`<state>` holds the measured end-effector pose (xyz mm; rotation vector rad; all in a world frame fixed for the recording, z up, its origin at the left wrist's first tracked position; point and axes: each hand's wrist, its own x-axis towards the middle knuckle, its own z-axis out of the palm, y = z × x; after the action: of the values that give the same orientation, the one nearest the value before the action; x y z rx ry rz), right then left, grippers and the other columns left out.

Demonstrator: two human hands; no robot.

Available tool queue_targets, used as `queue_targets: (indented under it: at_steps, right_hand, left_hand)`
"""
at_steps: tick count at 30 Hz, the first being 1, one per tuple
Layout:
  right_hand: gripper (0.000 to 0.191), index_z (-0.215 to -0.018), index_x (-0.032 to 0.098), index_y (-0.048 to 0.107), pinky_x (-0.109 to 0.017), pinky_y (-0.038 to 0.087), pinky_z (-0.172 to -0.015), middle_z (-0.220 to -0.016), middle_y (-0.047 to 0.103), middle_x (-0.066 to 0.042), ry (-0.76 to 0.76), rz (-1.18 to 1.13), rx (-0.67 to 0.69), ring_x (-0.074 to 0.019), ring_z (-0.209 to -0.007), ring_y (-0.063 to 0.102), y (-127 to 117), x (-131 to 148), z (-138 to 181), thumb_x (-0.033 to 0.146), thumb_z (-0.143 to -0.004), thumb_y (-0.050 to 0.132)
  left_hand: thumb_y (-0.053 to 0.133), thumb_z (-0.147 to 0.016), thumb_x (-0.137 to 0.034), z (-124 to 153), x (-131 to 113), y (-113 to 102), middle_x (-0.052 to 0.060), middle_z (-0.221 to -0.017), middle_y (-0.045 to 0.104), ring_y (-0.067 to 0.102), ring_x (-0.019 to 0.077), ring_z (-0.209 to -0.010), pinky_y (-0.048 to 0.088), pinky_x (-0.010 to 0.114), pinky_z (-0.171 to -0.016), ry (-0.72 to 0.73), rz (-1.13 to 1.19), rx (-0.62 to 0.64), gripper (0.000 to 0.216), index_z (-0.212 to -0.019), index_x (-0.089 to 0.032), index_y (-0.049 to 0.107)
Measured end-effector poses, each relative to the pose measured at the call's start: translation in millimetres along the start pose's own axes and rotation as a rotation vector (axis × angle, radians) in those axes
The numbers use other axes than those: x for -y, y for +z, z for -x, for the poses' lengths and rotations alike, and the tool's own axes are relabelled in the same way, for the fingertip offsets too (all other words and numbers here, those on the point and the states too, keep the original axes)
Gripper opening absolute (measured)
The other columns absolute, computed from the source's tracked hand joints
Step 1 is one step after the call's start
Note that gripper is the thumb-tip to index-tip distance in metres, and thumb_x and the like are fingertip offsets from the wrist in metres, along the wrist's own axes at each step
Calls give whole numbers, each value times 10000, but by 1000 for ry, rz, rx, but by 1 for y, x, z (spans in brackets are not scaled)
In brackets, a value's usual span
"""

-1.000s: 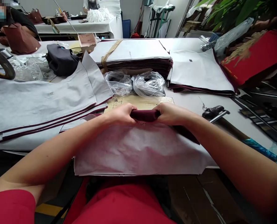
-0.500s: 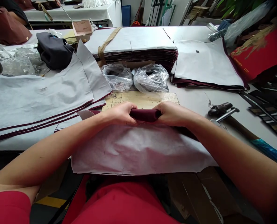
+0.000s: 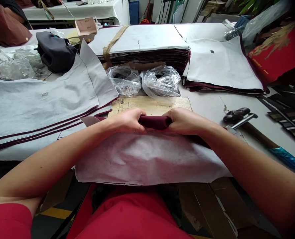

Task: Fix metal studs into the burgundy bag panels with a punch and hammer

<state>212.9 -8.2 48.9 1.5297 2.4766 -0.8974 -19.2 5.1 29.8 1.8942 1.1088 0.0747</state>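
Note:
A white-backed fabric panel (image 3: 147,159) with a dark maroon face lies before me, its near edge hanging over the front of the table. Its far edge is bent over, so a roll of the maroon side shows between my hands. My left hand (image 3: 131,120) is closed on the left end of this fold, thumb on the near side. At the right end, my right hand (image 3: 183,120) grips the same fold, its fingertips hidden behind the fabric. Just beyond the fold lies a worn cream-coloured board (image 3: 152,103).
White-backed maroon panels (image 3: 38,103) spread on the left. Behind the board sit two clear plastic bags (image 3: 161,81) and a taped panel stack (image 3: 147,39). More panels (image 3: 222,66) lie at back right, near a hammer (image 3: 259,134). A dark cloth bundle (image 3: 55,51) rests at back left.
Both hands keep hold of the fold in nearly the same place. The view has shifted slightly; the fabric panel looks almost unchanged.

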Motion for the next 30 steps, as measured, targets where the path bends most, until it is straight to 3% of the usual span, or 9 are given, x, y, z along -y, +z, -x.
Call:
queue_targets:
  at_steps: [6,16,22,24,27,30]
  right_hand:
    - [329,-647,199,570,-274,292,-511,-608,493,10,17,-46,23,-137,-568,447,-3,2,3,495,-779,631]
    - [337,-656,196,601,-284,289,-524,-594,494,14,13,-13,7,-139,-562,460,2,0,-1,506,-784,637]
    - [268,-632,200,540,-282,271,-517,-576,485,29,19,-67,0,-126,-541,434,-3,0,3,408,-764,644]
    - [194,-645,204,555,-285,273,-531,-577,515,25,7,-36,-52,-137,-547,461,-2,5,13,342,-760,628]
    - [76,-676,207,572,-300,304,-610,-592,555,8,-67,119,-234,-168,-599,498,13,17,43,201,-751,557]
    - [143,-725,200,563,-329,334,-731,-662,602,0,-237,220,-392,-177,-635,500,41,30,78,84,-693,486]
  left_hand:
    - [748,-622,-302,1,-1,-4,-35,-705,603,551,155,-629,324,249,-499,-14,81,27,255,-838,-211,646]
    - [724,-632,-301,3,-5,-3,-19,-754,654,581,171,-661,345,255,-535,-32,-34,23,270,-881,-212,669]
    - [734,-675,-323,5,-6,-4,-41,-734,617,582,156,-672,344,247,-532,7,27,0,237,-858,-206,639]
    - [721,-715,-322,16,-14,0,-31,-771,649,609,167,-711,361,254,-558,55,-48,-79,211,-883,-210,659]
    - [659,-799,-251,48,-26,19,-10,-865,696,645,192,-808,408,278,-648,149,-253,-248,194,-991,-229,675]
    - [600,-824,-150,84,-27,50,20,-921,704,650,218,-862,453,320,-738,216,-396,-314,292,-1106,-215,639]
